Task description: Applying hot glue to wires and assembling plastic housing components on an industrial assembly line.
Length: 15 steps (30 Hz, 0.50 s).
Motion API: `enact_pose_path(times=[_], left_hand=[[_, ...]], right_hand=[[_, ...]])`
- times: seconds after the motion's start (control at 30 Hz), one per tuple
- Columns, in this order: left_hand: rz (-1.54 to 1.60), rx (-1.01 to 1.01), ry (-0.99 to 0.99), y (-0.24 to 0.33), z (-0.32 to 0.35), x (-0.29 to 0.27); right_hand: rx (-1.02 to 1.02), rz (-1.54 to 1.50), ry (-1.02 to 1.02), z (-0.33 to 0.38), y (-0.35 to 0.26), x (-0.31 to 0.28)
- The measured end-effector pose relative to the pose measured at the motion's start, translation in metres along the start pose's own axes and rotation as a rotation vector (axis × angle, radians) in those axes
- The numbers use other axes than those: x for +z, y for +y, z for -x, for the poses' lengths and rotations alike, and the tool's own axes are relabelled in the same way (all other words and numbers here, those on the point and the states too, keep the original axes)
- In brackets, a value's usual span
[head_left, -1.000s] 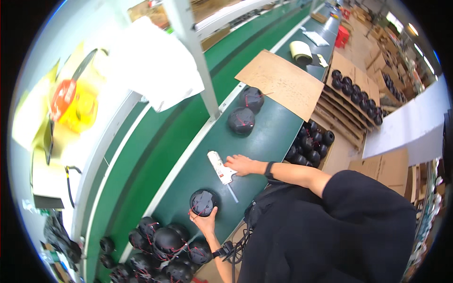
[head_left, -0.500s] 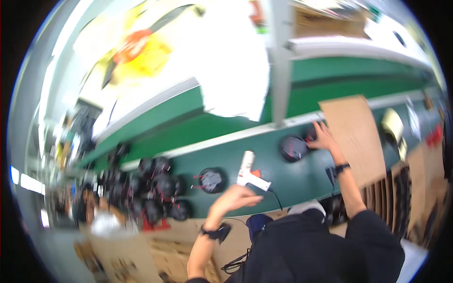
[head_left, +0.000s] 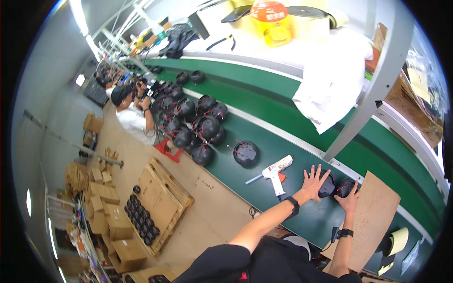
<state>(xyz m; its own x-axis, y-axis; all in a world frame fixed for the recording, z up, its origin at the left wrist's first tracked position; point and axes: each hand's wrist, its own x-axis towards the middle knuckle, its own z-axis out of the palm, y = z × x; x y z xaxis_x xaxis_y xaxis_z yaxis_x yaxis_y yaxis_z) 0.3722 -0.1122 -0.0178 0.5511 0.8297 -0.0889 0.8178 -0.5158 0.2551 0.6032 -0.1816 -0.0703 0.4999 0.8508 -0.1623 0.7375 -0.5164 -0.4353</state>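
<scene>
My left hand [head_left: 310, 184] has its fingers spread, the tips at the left edge of a round black plastic shell [head_left: 326, 185]. Just to the right, my right hand [head_left: 349, 200] has thumb and fingers curled round the near side of another round black shell [head_left: 346, 186], which shows a bit of red wire. Both shells sit on the green bench top. A white glue gun [head_left: 275, 175] with an orange trigger and a glue stick in its back lies left of my left hand. Farther left is an open black shell [head_left: 246, 153] with red wires.
Several black shells [head_left: 206, 126] are heaped along the bench at left. A cardboard sheet [head_left: 375, 207] lies by my right hand. A metal post [head_left: 373, 85] rises behind the bench. A co-worker in a white shirt [head_left: 134, 123] works beyond the heap. A wooden pallet [head_left: 177, 188] stands on the floor.
My left hand has gone from beside the glue gun to the black shell on the right. My right hand stays at the other shell. The view has swung left.
</scene>
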Motion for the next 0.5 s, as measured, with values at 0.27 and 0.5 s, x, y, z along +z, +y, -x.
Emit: enact_pose_path(times=[0.27, 0.5], left_hand=[[0.048, 0.019, 0.062, 0.012, -0.02, 0.032], [0.63, 0.056, 0.034, -0.002, 0.021, -0.011]], right_hand=[[0.077, 0.056, -0.054, 0.034, 0.065, -0.009], [-0.069, 0.014, -0.072, 0.085, 0.092, 0.0]])
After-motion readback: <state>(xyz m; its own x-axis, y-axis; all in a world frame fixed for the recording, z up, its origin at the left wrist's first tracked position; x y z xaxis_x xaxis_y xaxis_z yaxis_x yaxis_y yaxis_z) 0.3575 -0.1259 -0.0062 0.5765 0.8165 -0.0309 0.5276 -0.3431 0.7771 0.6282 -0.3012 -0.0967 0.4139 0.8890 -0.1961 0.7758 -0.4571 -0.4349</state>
